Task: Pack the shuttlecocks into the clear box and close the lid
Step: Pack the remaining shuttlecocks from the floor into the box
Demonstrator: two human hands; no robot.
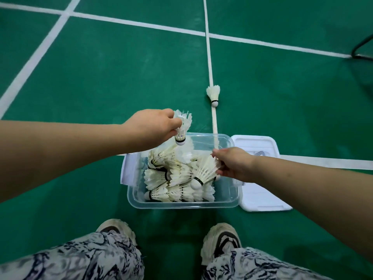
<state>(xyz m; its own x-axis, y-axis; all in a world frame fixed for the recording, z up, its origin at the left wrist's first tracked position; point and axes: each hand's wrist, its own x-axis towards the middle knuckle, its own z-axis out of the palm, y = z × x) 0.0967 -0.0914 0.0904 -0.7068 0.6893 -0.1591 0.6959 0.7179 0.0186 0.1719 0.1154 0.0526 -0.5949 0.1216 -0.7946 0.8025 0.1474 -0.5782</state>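
one lid [261, 196], one loose shuttlecock [213, 93]

The floor [121, 77] is a green sports court marked with white lines [210, 57] that cross at the far left and far right. One line runs from the far side straight toward the near middle. A single shuttlecock [213, 94] lies on it with its cork tip pointing near. Nearer along the same line sits a clear box [181, 206], and the line shows through its far wall. A white lid [260, 199] lies flat just beside the box on the right, over another line leading off right. Two pale shoes [115, 229] stand at the near edge. A black metal frame [363, 47] rests at the far right.
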